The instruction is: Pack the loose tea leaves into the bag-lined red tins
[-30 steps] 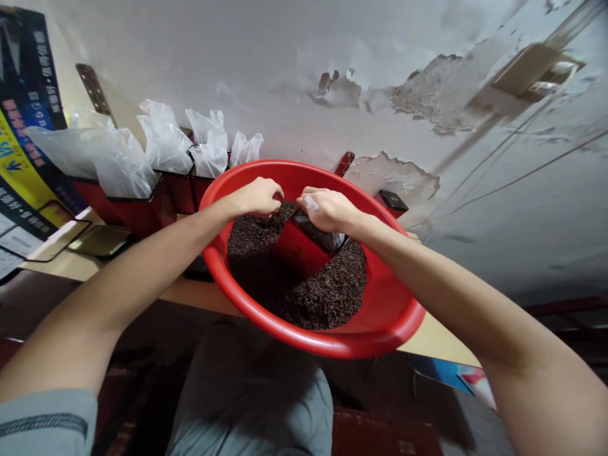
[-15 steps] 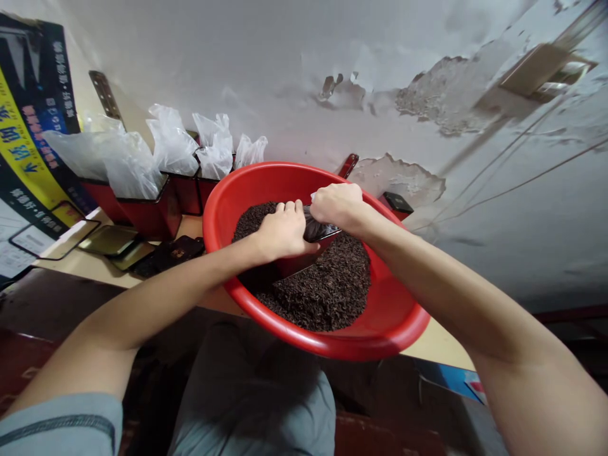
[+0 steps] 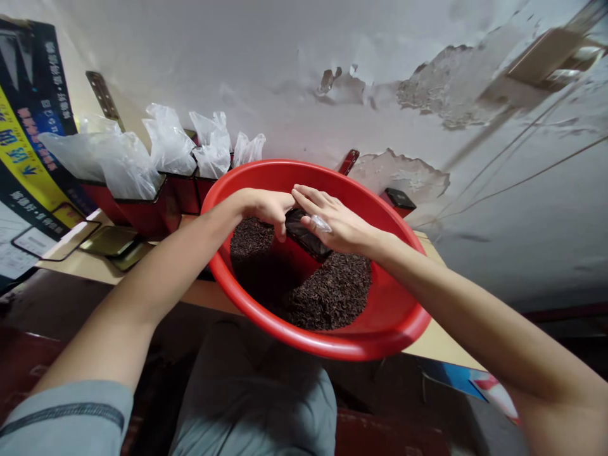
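A large red basin [image 3: 313,345] holds dark, loose tea-like leaves [image 3: 327,297]. Inside it stands a red tin [image 3: 287,259], slightly tilted, with a dark plastic-lined opening [image 3: 308,237] at its top. My left hand [image 3: 270,208] is bent over the tin's far left edge, thumb pointing down by the opening; its other fingers are mostly hidden. My right hand [image 3: 332,225] lies across the tin's right side, fingers stretched out and reaching my left hand. A bit of clear plastic [image 3: 321,223] shows between its thumb and fingers.
Several red tins [image 3: 147,218] with clear plastic bags [image 3: 173,142] stand left of the basin. Gold lids [image 3: 110,241] lie in front of them on the table [image 3: 441,342]. A small dark-topped tin [image 3: 399,199] is behind the basin's right side, near the peeling wall [image 3: 332,38].
My left hand has moved up to the tin's far edge. My right hand has opened from a closed grip and flattened over the opening. The tin has turned.
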Available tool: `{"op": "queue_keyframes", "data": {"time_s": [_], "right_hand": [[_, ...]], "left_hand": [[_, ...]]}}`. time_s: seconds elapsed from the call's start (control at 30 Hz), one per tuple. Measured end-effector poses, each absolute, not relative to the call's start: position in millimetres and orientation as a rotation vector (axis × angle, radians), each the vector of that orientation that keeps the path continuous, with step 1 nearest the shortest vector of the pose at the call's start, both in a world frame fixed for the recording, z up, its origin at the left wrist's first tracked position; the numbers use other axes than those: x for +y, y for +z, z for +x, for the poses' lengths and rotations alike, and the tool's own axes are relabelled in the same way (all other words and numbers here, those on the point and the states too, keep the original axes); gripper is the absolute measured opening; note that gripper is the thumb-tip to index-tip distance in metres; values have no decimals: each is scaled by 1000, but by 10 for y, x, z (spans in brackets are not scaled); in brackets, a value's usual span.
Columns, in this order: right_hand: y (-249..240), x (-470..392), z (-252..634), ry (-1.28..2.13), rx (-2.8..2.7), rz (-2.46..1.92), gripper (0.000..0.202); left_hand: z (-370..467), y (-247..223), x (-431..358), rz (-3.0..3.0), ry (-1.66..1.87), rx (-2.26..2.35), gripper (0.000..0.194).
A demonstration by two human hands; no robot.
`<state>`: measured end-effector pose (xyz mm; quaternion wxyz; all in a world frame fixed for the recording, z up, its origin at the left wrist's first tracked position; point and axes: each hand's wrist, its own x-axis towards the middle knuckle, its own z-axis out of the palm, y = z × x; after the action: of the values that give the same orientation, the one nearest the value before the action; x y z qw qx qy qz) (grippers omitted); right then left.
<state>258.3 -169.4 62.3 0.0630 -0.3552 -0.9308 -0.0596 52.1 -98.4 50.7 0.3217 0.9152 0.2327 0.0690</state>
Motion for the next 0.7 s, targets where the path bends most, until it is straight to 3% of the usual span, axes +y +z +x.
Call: {"op": "queue_keyframes", "data": {"time_s": [0.17, 0.4, 0.7], "right_hand": [[494, -1828, 2739, -52, -2839, -1016, 78], [343, -2161, 2645, -250, -2729, -1195, 64], [327, -2184, 2596, -251, -2721, -1394, 75]], "left_hand": [[573, 508, -990, 2376, 218, 483, 107], [459, 405, -1074, 2477, 306, 560, 104], [150, 367, -1405, 2739, 423, 751, 78]]}}
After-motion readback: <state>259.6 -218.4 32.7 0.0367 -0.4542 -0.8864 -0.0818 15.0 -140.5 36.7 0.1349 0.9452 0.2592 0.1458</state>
